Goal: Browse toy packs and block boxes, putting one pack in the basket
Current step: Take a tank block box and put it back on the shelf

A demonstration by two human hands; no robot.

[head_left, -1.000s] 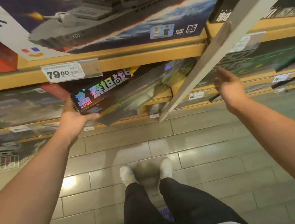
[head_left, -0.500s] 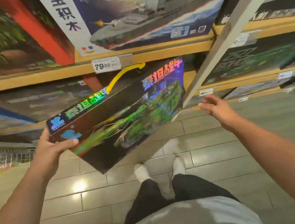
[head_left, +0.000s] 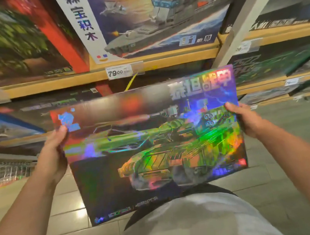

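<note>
Tank box (head_left: 153, 143) now clear of shelf (head_left: 172, 63)

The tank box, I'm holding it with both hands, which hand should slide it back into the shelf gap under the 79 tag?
Probably the left hand: it grips the tank box on the side nearer the shelf gap below the price tag. The right hand holds the far edge, by the white upright.

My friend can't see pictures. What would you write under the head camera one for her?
Two hands, left hand and right hand, hold a shiny holographic tank block box by its side edges, front facing the camera. Behind it, a shelf carries a warship block box above a 79.00 price tag.
</note>
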